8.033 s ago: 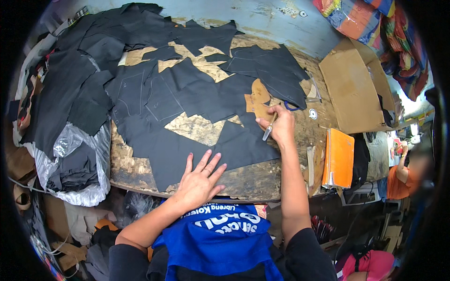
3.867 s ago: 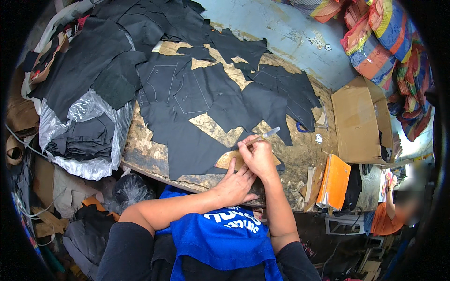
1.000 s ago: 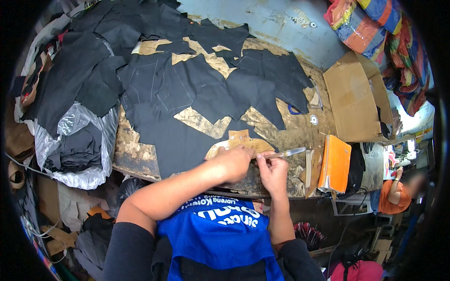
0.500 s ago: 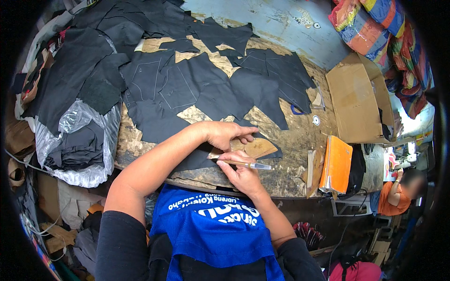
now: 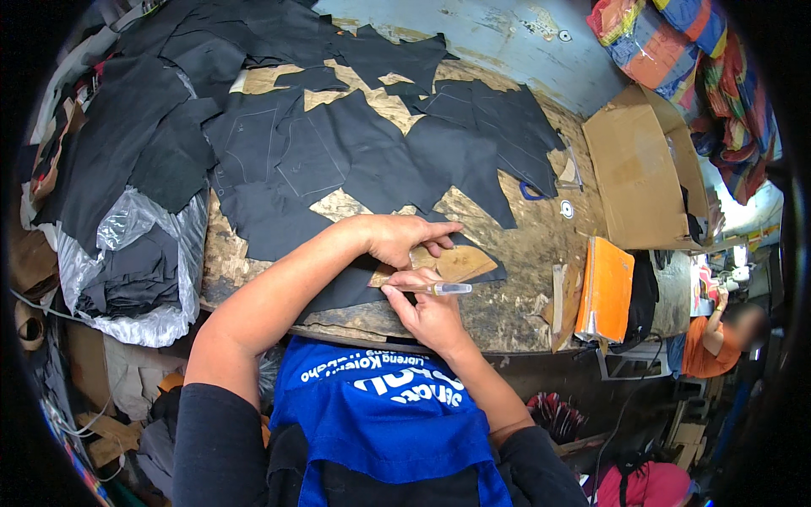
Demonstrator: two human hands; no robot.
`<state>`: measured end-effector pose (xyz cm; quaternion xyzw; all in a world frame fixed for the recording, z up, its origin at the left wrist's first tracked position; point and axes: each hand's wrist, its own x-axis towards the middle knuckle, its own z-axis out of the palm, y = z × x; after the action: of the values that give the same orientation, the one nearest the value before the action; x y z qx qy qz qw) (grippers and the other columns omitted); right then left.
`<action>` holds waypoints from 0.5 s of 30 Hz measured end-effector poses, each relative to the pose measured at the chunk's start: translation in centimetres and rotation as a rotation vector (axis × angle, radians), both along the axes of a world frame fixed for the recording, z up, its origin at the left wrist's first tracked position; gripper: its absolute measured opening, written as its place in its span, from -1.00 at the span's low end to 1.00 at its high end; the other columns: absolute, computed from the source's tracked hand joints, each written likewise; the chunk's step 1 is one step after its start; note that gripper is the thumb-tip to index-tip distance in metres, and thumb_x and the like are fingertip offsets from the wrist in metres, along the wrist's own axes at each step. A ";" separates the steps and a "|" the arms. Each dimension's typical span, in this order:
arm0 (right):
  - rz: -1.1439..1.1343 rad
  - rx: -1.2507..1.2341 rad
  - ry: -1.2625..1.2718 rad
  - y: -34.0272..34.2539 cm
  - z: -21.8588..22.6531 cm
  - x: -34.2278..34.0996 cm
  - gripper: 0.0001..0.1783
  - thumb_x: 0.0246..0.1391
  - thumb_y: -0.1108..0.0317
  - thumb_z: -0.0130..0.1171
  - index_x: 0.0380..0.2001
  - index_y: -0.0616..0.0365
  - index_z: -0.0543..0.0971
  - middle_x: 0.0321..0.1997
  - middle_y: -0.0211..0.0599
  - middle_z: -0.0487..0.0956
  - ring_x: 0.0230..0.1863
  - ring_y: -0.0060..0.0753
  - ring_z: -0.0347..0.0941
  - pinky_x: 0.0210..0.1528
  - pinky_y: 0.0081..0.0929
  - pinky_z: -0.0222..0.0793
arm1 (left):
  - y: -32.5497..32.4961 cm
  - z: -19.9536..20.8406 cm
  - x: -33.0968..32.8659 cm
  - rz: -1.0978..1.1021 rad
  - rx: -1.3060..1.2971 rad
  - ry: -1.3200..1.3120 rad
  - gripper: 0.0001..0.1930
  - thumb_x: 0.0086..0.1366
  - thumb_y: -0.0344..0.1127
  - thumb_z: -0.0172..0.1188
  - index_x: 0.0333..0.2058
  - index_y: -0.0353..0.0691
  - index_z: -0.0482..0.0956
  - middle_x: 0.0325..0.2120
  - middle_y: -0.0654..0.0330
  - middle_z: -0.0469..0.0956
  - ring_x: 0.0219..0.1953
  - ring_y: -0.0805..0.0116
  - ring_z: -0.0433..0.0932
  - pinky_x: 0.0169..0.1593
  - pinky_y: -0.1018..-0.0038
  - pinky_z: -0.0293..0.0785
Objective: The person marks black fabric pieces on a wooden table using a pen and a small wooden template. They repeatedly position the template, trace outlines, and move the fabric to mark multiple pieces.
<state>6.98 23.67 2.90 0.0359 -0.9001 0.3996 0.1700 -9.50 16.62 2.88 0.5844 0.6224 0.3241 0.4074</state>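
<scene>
A tan, pointed template point(image 5: 466, 264) lies on a black leather-like piece point(image 5: 342, 287) near the front edge of the worktable. My left hand point(image 5: 399, 240) rests on the template from its far side, index finger stretched to the right and the other fingers bent. In my right hand point(image 5: 432, 314) is a slim pen point(image 5: 451, 289) with a clear end, pinched between thumb and fingers. Its tip is by the template's left end; my fingers partly hide it. Beyond my hands lie several overlapping black pieces point(image 5: 372, 165), some bearing pale drawn outlines.
A clear plastic bag point(image 5: 193, 287) of black scraps stands at the table's left. On the right are an orange book-like block point(image 5: 605, 289), an open cardboard box point(image 5: 629, 169) and blue-handled scissors point(image 5: 532, 193). A person in orange point(image 5: 708, 348) sits farther right.
The pen has shifted slightly left and tilted in my right hand, its clear end now closer to my fingers. My left hand stays on the template. The whole view has moved a little.
</scene>
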 end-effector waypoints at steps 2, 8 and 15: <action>-0.067 -0.008 -0.042 0.4 0.0 0.4 -0.88 -0.07 0.39 0.29 -0.46 0.21 0.59 -0.40 -0.23 0.60 -0.37 -0.23 0.54 -0.27 -0.37 0.42 | 0.0 0.1 0.1 0.004 -0.008 -0.007 0.07 -0.13 -0.54 0.35 0.32 -0.24 -0.14 0.14 0.03 0.34 0.15 0.20 0.38 0.18 0.43 0.33; -0.308 -0.231 -0.145 4.7 0.3 1.8 -0.89 0.02 0.45 0.19 -0.47 0.30 0.54 -0.55 -0.27 0.57 -0.54 -0.57 0.45 -0.46 -0.56 0.36 | -0.2 1.2 0.6 0.001 -0.077 0.103 0.09 -0.23 -0.64 0.28 0.32 -0.20 -0.10 0.10 0.01 0.39 0.13 0.18 0.40 0.18 0.44 0.32; -0.207 -0.109 -0.113 4.9 0.1 1.7 -0.88 0.04 0.46 0.18 -0.47 0.32 0.54 -0.56 -0.28 0.56 -0.52 -0.59 0.45 -0.45 -0.57 0.34 | -0.3 1.4 1.0 0.039 -0.045 0.093 0.09 -0.25 -0.64 0.28 0.32 -0.21 -0.07 0.04 -0.03 0.45 0.12 0.15 0.41 0.15 0.41 0.35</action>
<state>8.66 28.55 3.03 -0.0890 -0.8840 0.4297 0.1610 -8.46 16.29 4.31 0.5772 0.6592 0.2904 0.3847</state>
